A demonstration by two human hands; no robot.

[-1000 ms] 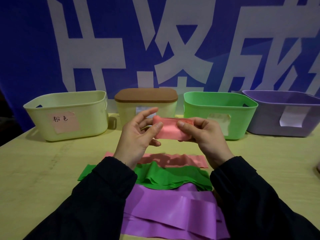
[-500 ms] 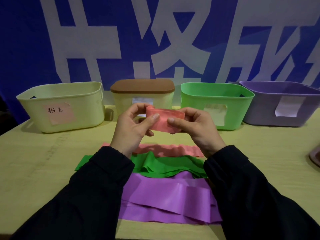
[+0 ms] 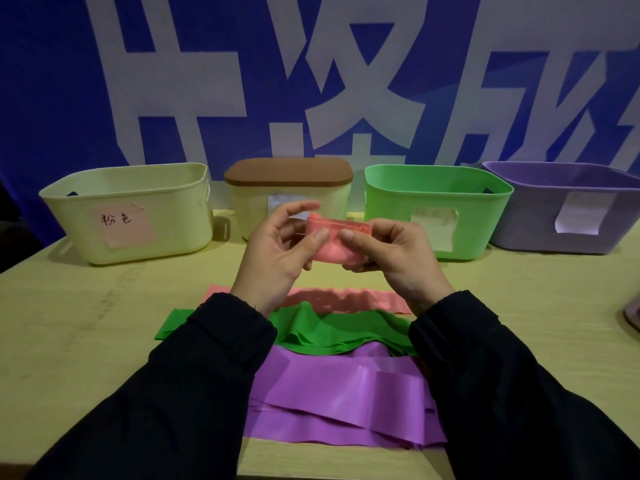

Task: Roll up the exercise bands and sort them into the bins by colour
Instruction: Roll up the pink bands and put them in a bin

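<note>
A rolled pink band (image 3: 335, 244) is held in the air above the table's middle. My left hand (image 3: 277, 251) pinches its left end with thumb and fingers, and my right hand (image 3: 391, 254) grips its right end. Below my hands, flat bands lie in rows on the table: a pink band (image 3: 346, 301) farthest, a green band (image 3: 332, 332) in the middle, a purple band (image 3: 339, 400) nearest me. My dark sleeves cover parts of all three.
Along the back stand a cream bin (image 3: 131, 216) with a pink label, a lidded cream box (image 3: 287, 188) with a brown lid, a green bin (image 3: 436, 209) and a purple bin (image 3: 568, 209). A blue banner hangs behind. A dark object (image 3: 632, 315) shows at the right edge.
The roll has tilted slightly in my hands, and my fingers have shifted around it. My left index finger has lifted off the roll. The bands on the table have not moved.
</note>
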